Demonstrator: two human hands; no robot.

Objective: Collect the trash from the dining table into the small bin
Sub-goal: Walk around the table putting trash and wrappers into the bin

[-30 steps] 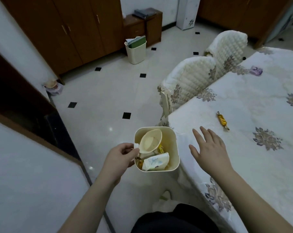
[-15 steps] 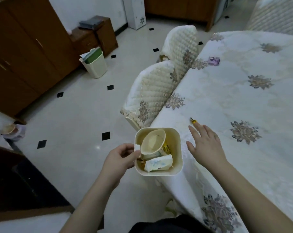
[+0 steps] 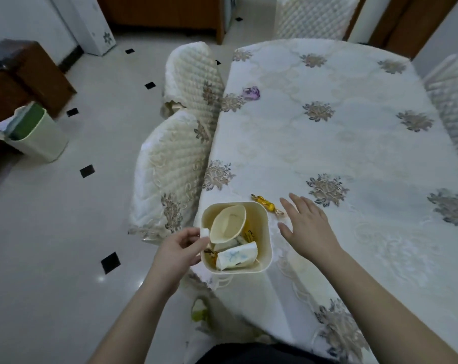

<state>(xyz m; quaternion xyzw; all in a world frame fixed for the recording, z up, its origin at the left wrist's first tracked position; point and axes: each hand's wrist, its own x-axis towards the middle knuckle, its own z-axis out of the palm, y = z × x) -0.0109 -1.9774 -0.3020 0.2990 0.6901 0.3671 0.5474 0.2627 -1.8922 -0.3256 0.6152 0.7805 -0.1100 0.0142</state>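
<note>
My left hand (image 3: pixel 179 252) grips the left rim of the small cream bin (image 3: pixel 265 240), held at the near left corner of the dining table (image 3: pixel 354 158). Inside the bin lie a cream paper cup, a white crumpled cup with blue print and some yellow wrappers. A yellow candy wrapper (image 3: pixel 266 204) lies on the cloth just behind the bin. My right hand (image 3: pixel 305 228) hovers open over the table, fingers spread, just right of that wrapper. A purple wrapper (image 3: pixel 251 93) sits near the table's left edge, farther back.
Two quilted cream chairs (image 3: pixel 175 164) stand against the table's left side, with more chairs at the back and right. A pale green waste bin (image 3: pixel 36 135) stands on the tiled floor at left beside a brown cabinet (image 3: pixel 25 74).
My view has swung right over the table. My right hand has moved forward to just beside the yellow wrapper. The left hand keeps its hold on the bin.
</note>
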